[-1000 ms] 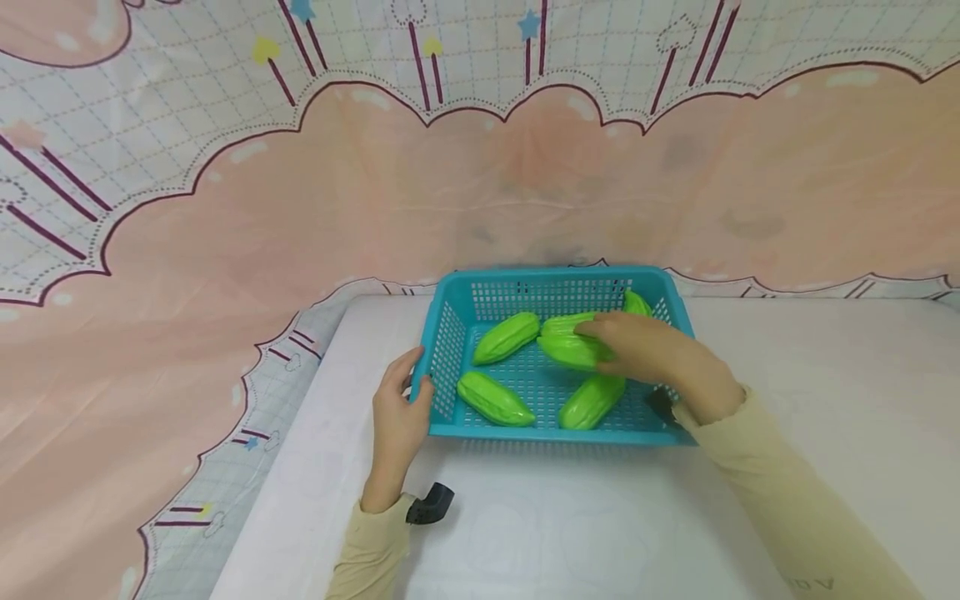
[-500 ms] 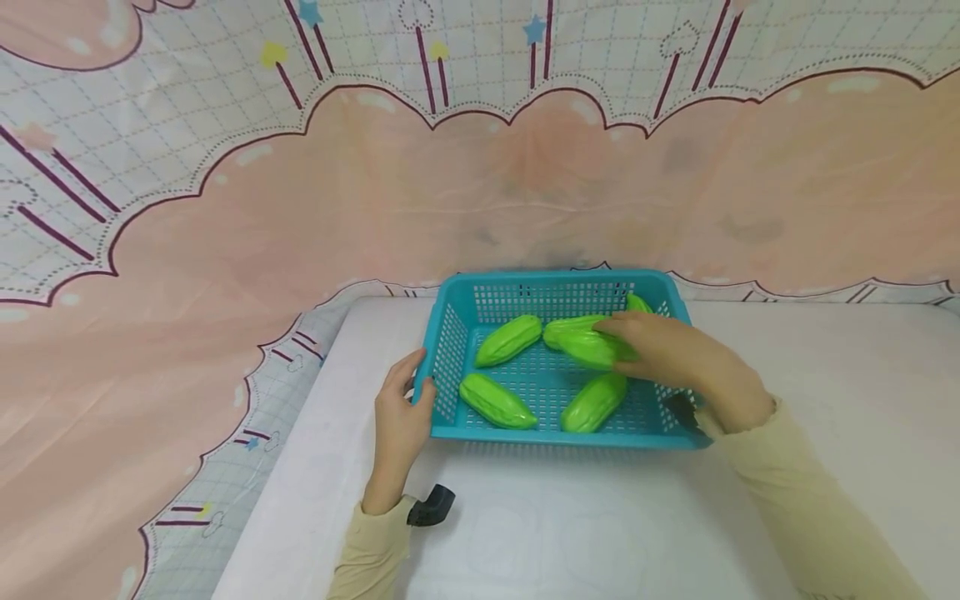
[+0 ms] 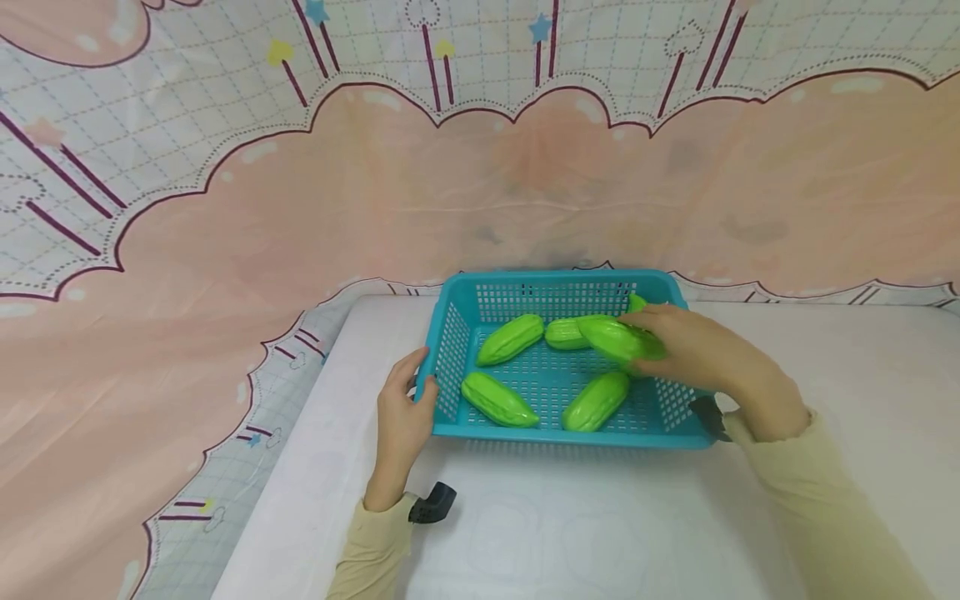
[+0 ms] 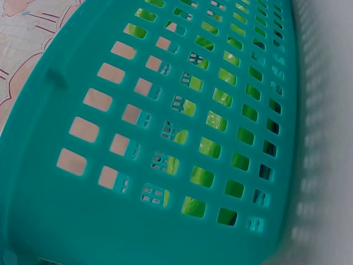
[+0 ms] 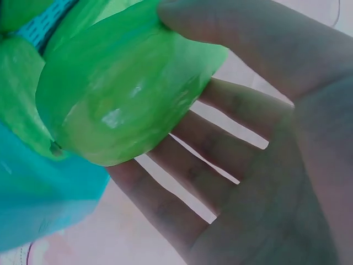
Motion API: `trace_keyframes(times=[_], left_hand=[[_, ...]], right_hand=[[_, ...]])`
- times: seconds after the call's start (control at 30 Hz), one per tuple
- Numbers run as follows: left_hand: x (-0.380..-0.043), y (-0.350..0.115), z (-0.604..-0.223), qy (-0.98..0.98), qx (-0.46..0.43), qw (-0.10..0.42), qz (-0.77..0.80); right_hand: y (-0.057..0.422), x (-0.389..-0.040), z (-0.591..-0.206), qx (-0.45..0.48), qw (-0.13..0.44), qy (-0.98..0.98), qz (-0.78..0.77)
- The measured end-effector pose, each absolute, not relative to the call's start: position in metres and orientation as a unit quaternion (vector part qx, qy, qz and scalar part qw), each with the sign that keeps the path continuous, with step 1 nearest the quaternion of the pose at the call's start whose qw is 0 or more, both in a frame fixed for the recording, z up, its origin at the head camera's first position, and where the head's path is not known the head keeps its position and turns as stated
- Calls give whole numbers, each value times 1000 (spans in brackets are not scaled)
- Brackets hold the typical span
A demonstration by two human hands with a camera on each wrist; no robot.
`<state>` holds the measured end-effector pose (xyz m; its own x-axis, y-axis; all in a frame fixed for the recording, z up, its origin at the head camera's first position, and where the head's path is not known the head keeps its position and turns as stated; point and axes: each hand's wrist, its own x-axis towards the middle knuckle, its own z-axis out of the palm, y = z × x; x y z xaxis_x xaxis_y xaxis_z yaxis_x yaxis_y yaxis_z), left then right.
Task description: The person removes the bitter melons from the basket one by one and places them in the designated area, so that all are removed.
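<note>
In the head view my right hand [image 3: 686,346] holds a bright green bitter melon [image 3: 615,337] over the right part of a blue-green basket [image 3: 570,442]. The right wrist view shows the thumb on one side of this bitter melon [image 5: 127,88] and the fingers [image 5: 182,171] along the other. My left hand [image 3: 405,417] grips the basket's left rim, thumb and fingers on either side of it. Several more bitter melons lie in the basket, among them one at front left [image 3: 498,400], one at back left [image 3: 512,339] and one at front right [image 3: 596,402].
The basket stands on a white table [image 3: 570,525] near its back edge. Behind hangs a patterned pink and white cloth [image 3: 480,192]. In the left wrist view the perforated basket wall [image 4: 99,221] fills most of the frame, with green showing through its holes.
My right hand has moved right with the held bitter melon, uncovering more of the one lying behind it. The left hand stays on the rim.
</note>
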<state>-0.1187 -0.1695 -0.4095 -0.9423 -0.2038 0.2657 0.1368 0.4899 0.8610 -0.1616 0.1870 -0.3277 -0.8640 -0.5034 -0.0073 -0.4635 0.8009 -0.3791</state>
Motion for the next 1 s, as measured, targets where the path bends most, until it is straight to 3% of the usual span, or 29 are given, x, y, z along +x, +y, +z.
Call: trace_keyframes(times=[1.0], left_hand=[[-119,-170,-410,-846,22,162,-508]], right_hand=[[228,-151,-330,-222,-36,952,-206]])
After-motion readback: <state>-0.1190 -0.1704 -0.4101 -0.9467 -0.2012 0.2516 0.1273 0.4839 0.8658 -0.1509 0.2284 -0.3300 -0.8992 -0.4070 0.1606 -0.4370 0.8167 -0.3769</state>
